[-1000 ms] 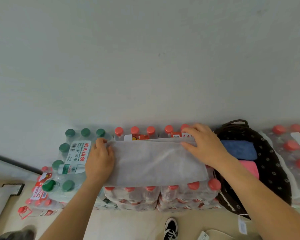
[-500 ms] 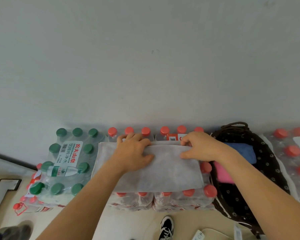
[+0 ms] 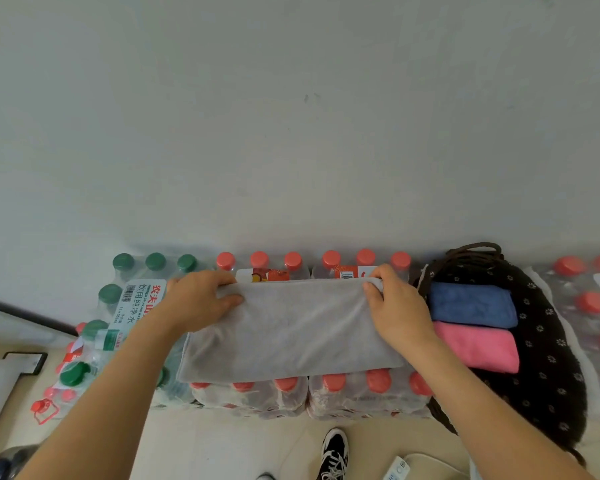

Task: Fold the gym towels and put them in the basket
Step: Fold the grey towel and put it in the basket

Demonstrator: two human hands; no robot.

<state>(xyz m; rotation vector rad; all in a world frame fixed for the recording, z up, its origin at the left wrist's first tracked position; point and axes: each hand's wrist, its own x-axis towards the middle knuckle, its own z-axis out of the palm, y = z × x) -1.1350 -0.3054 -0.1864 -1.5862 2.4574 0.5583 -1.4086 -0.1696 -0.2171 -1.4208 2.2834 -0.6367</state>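
You are facing a plain, evenly lit pale wall that is filling the upper half of the frame, with a small dark mark near its middle. Along its foot, shrink-wrapped packs of red-capped bottles are sitting across the centre and far right, with a green-capped pack at centre left. Pale beige floor is showing along the bottom edge.

A plain pale grey towel is seen across the clear-wrapped packs, coral-red caps shown along their far and near edges, dark green caps at the left end. The basket is lined in dark brown dotted with small white flowers, and a blue towel and a pink towel are framed inside; a black-and-white shoe is glimpsed below.
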